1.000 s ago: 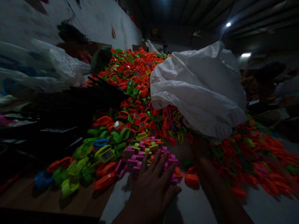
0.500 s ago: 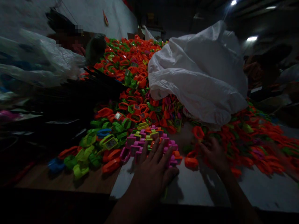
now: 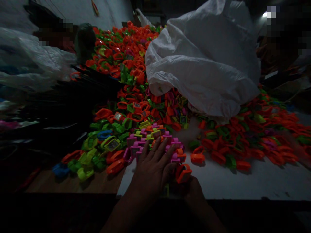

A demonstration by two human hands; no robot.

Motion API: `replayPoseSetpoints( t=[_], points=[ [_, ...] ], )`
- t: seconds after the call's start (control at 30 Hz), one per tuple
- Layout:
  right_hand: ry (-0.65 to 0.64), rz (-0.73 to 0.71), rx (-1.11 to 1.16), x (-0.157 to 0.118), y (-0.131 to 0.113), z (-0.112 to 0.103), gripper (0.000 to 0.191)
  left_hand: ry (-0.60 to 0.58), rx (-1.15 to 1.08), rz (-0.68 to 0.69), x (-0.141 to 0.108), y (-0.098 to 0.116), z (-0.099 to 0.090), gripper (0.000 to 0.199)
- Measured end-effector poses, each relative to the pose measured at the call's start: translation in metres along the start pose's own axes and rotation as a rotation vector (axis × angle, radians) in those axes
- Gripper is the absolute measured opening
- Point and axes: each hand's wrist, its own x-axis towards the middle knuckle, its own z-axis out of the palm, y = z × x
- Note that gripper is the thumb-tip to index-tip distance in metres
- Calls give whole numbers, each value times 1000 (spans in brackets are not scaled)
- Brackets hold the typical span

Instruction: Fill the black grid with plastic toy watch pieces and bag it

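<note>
My left hand (image 3: 155,163) lies with its fingers spread over a neat cluster of pink, yellow and orange toy watches (image 3: 176,142) near the table's front edge. Its palm side is hidden. Just right of its thumb, my right hand (image 3: 193,189) is closed on an orange toy watch (image 3: 184,174) with a dark face. The fingertips of that hand are in shadow. Another orange watch (image 3: 197,158) rests on the white board (image 3: 228,181), beyond my right hand.
A large heap of orange and green toy watches (image 3: 131,42) rises behind. A white sack (image 3: 201,64) lies on it. Left are green watches (image 3: 91,157), black sheets (image 3: 80,97) and a clear plastic bag (image 3: 46,61). People sit at both sides; a blurred forearm (image 3: 297,147) reaches in at right.
My right hand has come left and nearer from the heap at right, bringing an orange toy watch beside my left hand. My left hand stays on the cluster. The view has tilted down slightly.
</note>
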Motion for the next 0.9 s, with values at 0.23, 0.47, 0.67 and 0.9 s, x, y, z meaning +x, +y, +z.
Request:
replayPoseSetpoints(
  t=[0.23,0.47,0.67,0.9],
  points=[
    [-90,-246,-299,-4,-10,-2,38,-5,-17,-3,0,0,1,50],
    [-127,-350,-518,8,12,1,24,23,-26,-102,5,16,-3,56],
    [-200,-328,-380,2,11,1,33,78,-66,-139,6,25,3,64],
    [151,-320,-668,65,-37,-95,22,163,-96,-147,4,23,8,52]
  ],
)
